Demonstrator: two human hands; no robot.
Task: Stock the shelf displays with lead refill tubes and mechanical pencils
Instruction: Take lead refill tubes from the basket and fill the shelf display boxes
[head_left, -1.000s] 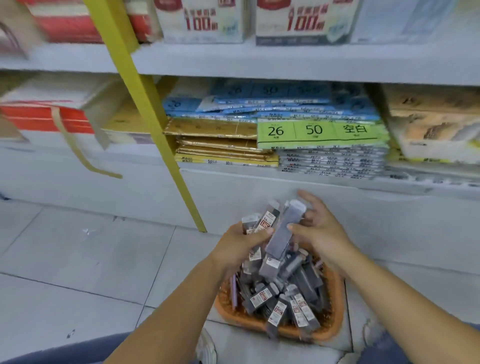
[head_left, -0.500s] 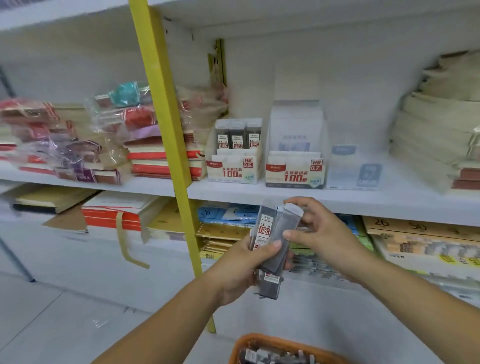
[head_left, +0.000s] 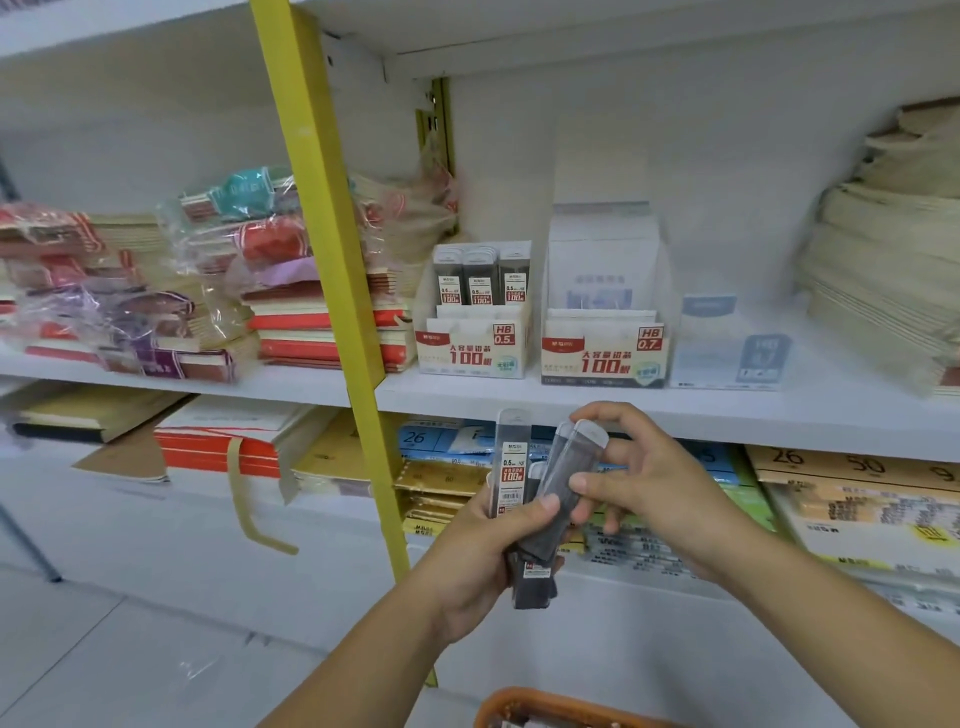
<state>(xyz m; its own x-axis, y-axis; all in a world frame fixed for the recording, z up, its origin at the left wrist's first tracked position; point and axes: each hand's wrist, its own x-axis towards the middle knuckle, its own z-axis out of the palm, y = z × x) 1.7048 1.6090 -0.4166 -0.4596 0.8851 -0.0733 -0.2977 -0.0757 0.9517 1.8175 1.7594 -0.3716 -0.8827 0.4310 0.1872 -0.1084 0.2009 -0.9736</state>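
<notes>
Our left grip is clenched round a bundle of dark grey flat plastic lead refill tubes, with the thumb laid across their front. One labelled tube in that bundle stands upright and shows a white and red sticker marked 0.5 and 100. Our right grip grasps a tilted clear-capped tube at the right of the bundle. Its thumb is on the tube's face and its forefinger curls over the cap end. We cannot tell whether it holds one tube or two lying together.

We hold the tubes in the air, in front of the lip of the white shelf board and lower in view than the displays on it. On that board stands a white card display box marked HB 0.5 with three dark refill tubes upright in its back row. Just to its right is a matching display box marked HB 0.7, and beside that a pale, blurred display stand.

A yellow metal upright crosses the shelving left of the boxes. Wrapped stacks of red and cream notebooks lie to its left and cream paper stacks at far right. Blue and yellow envelope packs fill the shelf below. The rim of an orange plastic basket shows at the bottom edge.
</notes>
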